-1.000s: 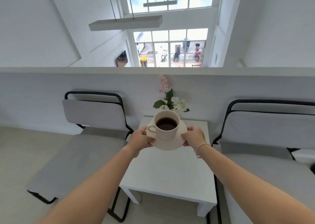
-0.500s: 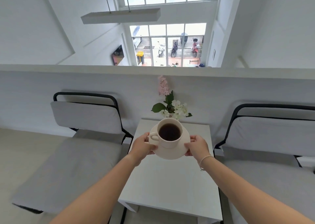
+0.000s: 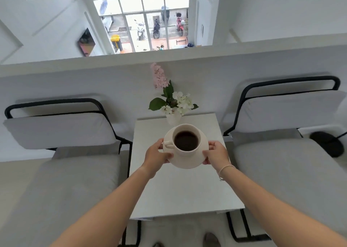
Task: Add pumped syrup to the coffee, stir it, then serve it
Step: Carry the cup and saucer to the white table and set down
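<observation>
Two hands on the saucer [image 3: 187, 163], one per side: left hand [image 3: 156, 156] pinching the left rim, thumb on top, right hand [image 3: 216, 155] gripping the right rim likewise, fingers curled under. Symmetric hold likely chosen to keep the saucer level and the coffee [image 3: 186, 140] from slopping. Cup [image 3: 185, 140] upright on the saucer, centre of frame, held above the far half of the white table [image 3: 180, 192], just short of the flower vase [image 3: 173, 118]. Axis of cup vertical, mouth up; handle pointing frame-left toward the left thumb. Contact with tabletop: cannot tell, looks still airborne. Chairs at frame left [image 3: 62, 132] and frame right [image 3: 289, 113] flank the table, so probably the serving step, set-down pending.
</observation>
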A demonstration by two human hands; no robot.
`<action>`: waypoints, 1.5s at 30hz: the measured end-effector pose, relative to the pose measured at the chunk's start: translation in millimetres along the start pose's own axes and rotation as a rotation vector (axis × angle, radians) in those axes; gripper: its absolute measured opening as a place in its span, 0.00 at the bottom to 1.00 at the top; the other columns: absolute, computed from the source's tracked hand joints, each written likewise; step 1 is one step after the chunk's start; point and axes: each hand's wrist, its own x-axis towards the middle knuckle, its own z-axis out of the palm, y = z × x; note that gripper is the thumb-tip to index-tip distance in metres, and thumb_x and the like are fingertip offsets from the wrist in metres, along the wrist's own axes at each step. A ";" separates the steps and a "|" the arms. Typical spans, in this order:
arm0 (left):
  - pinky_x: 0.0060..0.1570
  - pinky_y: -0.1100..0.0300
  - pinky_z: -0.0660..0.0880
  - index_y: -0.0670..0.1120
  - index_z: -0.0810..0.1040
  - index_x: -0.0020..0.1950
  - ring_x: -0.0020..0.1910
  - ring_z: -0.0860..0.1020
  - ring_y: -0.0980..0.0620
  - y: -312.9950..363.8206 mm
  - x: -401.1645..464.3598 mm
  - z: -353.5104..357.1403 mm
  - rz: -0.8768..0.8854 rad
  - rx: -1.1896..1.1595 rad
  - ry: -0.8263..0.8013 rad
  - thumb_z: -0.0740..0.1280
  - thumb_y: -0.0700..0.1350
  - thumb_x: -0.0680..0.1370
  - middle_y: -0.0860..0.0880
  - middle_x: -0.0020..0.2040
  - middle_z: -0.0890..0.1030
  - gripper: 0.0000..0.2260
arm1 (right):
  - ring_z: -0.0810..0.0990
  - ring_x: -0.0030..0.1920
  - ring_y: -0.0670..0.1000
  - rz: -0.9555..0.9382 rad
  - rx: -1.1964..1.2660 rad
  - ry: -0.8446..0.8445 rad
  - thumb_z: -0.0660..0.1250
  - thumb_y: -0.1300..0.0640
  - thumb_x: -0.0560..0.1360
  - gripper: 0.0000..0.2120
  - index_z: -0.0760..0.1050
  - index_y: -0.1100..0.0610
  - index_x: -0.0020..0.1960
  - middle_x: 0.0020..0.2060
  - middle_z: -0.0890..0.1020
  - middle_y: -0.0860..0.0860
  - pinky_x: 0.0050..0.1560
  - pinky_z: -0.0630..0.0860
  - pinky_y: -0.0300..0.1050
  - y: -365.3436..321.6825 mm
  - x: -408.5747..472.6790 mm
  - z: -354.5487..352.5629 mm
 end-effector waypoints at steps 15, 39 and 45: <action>0.42 0.62 0.79 0.50 0.76 0.60 0.54 0.75 0.48 -89.1 37.0 0.8 -0.073 0.099 -0.098 0.66 0.33 0.74 0.43 0.57 0.77 0.18 | 0.78 0.50 0.57 0.100 0.002 0.107 0.62 0.70 0.72 0.14 0.71 0.56 0.55 0.51 0.78 0.56 0.38 0.80 0.44 90.0 23.0 25.4; 0.50 0.55 0.79 0.50 0.74 0.65 0.57 0.77 0.46 -273.6 114.8 36.7 -0.230 0.090 0.054 0.66 0.37 0.75 0.45 0.58 0.79 0.19 | 0.78 0.50 0.57 0.229 -0.046 0.036 0.61 0.71 0.74 0.15 0.73 0.57 0.56 0.49 0.77 0.51 0.37 0.80 0.44 254.2 139.9 53.9; 0.55 0.47 0.78 0.49 0.73 0.65 0.54 0.77 0.44 -290.1 124.4 35.5 -0.223 0.198 0.044 0.66 0.37 0.75 0.43 0.56 0.79 0.20 | 0.79 0.51 0.56 0.225 -0.086 0.053 0.62 0.70 0.74 0.14 0.73 0.55 0.54 0.50 0.78 0.54 0.39 0.81 0.46 267.5 147.8 58.6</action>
